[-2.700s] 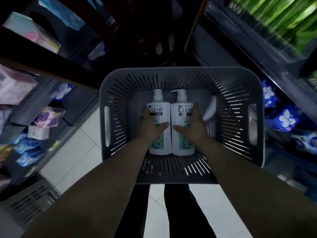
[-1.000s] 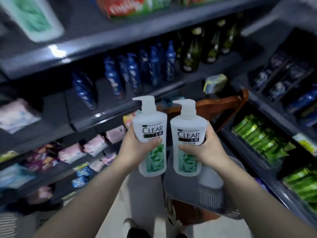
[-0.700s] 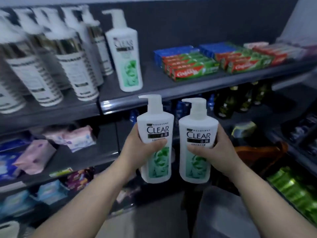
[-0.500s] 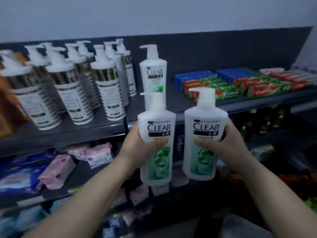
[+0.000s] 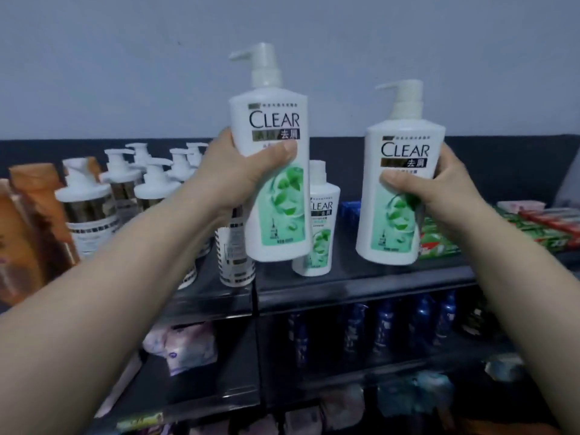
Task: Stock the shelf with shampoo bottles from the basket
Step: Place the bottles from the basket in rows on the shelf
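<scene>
Two white plastic shampoo bottles are held upright in front of the top shelf (image 5: 361,287), one in each hand. Our left grip (image 5: 238,171) wraps the waist of the left shampoo bottle (image 5: 276,215), thumb flat across the label and fingers curled behind. This bottle is the higher of the two, its pump head against the plain grey wall (image 5: 125,58). Our right grip (image 5: 439,186) is curled the same way round the right shampoo bottle (image 5: 395,233), whose rounded base hangs just above the shelf's front edge.

Both bottles are smooth, flat-fronted and broad-shouldered, with a green leaf panel under the dark lettering. A matching bottle (image 5: 323,227) stands on the shelf between them, partly hidden by the left one. To its right, a strip of dark shelf surface shows before the stacked green and red toothpaste boxes (image 5: 533,227).

To the left, the shelf is crowded with white pump bottles (image 5: 88,215) wearing shiny metallic bands, then orange bottles (image 5: 28,230) at the far edge. The shelf's front lip is a thin, glossy dark bar. Below it stand blue bottles (image 5: 386,328) and soft pink packs (image 5: 188,343), both blurred.
</scene>
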Tool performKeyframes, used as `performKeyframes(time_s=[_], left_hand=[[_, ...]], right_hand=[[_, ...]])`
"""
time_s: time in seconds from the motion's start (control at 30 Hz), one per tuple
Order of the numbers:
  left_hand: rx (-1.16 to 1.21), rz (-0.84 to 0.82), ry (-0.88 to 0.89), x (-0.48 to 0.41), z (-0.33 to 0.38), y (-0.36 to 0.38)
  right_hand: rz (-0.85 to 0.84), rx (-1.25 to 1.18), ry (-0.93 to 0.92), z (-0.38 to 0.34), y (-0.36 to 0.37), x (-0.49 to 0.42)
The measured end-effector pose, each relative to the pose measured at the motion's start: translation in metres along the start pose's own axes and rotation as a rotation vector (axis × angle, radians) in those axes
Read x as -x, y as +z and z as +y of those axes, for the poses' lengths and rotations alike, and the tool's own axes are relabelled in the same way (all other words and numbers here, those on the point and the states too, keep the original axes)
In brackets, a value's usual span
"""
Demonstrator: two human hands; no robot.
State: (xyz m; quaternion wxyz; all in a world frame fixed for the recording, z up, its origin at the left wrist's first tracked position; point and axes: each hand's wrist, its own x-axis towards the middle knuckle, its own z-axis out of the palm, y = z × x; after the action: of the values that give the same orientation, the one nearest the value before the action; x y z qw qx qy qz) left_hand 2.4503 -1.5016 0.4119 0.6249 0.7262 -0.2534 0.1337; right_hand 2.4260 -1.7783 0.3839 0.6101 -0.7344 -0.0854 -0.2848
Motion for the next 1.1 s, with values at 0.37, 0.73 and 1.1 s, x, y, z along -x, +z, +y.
performKeyframes(time_s=[0.37, 0.73, 1.1], left_hand=[[-0.003, 0.180, 0.162, -0.131, 0.056, -0.017], [-0.050, 0.222, 0.060, -0.200, 0.000, -0.001], [0.076, 0.098, -0.049, -0.225, -0.025, 0.014]], right_hand=[[-0.020, -0.036, 0.039, 0.057, 0.013, -0.140], [-0.323, -0.128, 0.195, 0.160, 0.070, -0.174], [-0.564, -0.070, 0.211, 0.187, 0.098, -0.165]])
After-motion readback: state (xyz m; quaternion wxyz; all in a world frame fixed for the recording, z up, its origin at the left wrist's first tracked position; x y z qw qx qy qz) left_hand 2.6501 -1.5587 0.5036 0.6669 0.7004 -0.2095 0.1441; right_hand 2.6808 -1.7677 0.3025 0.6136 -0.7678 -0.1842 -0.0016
